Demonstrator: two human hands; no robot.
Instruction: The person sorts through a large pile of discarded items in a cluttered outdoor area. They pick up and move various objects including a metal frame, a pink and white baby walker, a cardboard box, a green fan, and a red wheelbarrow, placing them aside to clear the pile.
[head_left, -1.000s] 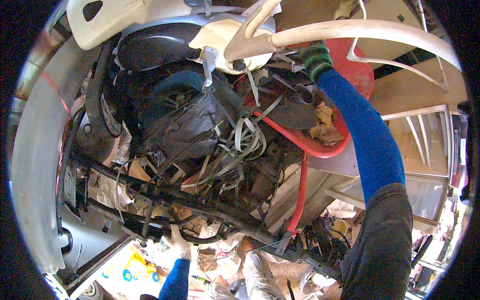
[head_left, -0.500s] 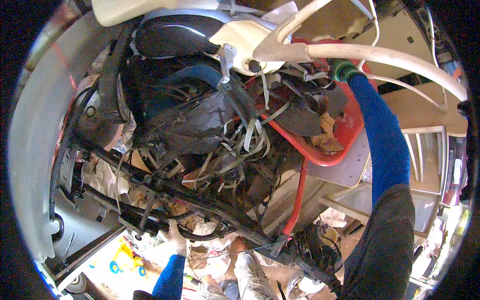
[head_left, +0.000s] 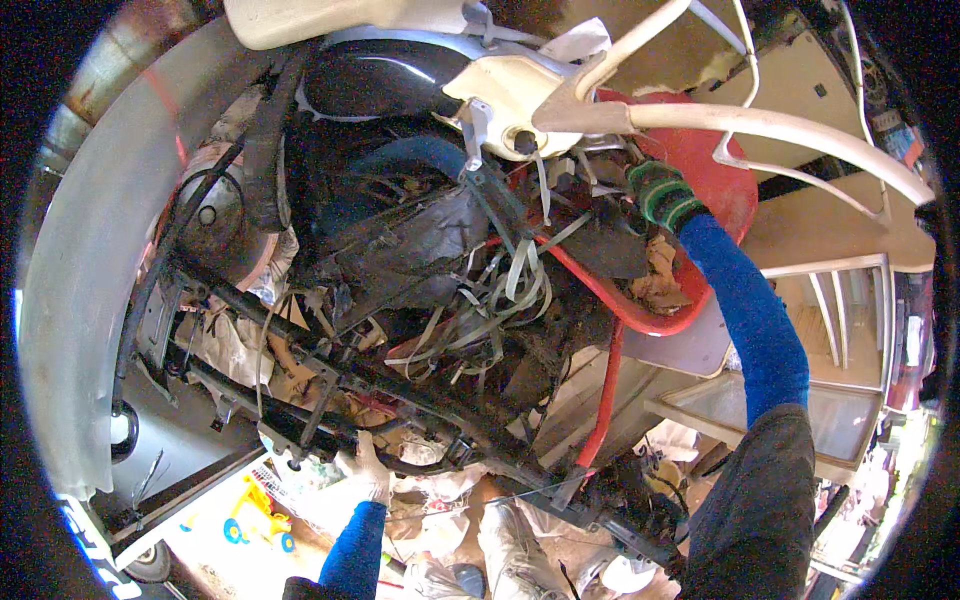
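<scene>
Right hand (head_left: 665, 195) shifted down beside red tray (head_left: 730, 180), grip unclear, left hand (head_left: 365, 475) clasping black frame (head_left: 430, 408)

Black frame (head_left: 430, 412): matt metal. Blue sleeve (head_left: 745, 305): knit cloth. Dark panel (head_left: 375, 82): smooth, glossy.

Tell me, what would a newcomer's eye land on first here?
Probably the bright red tub at upper right, partly behind the green-gloved right hand. Next, perhaps, the tangle of pale straps near the middle, then the yellow toy with blue wheels at lower left.
</scene>
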